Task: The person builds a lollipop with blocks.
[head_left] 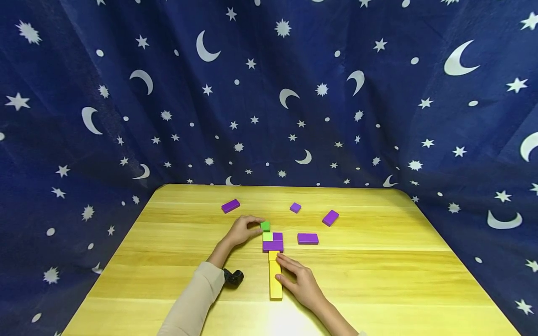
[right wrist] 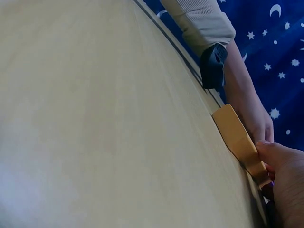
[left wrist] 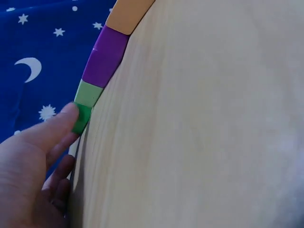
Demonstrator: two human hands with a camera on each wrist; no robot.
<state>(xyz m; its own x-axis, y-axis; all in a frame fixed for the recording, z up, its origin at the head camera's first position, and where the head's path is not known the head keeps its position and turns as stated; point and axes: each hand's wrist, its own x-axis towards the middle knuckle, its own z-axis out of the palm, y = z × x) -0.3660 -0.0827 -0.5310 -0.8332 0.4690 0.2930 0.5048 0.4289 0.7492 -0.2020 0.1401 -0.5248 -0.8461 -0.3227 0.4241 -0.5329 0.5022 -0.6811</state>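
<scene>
- Your right hand [head_left: 303, 285] lies nearest to you, with fingers straight, and it presses against the side of the long yellow block [head_left: 275, 280] to steady it on the table [head_left: 378, 280].
- Beyond the yellow block the row continues with a purple block [head_left: 273, 245] and a light green block [head_left: 267, 236], all touching.
- Your left hand [head_left: 243, 229] pinches the small dark green block [head_left: 265, 226] at the far end of the row; I judge that you are now placing it, so the next move needs a careful alignment before you release.
- This block is a small glossy cube with clean edges.
- Farther away, four loose purple blocks [head_left: 307, 238] lie apart.
</scene>
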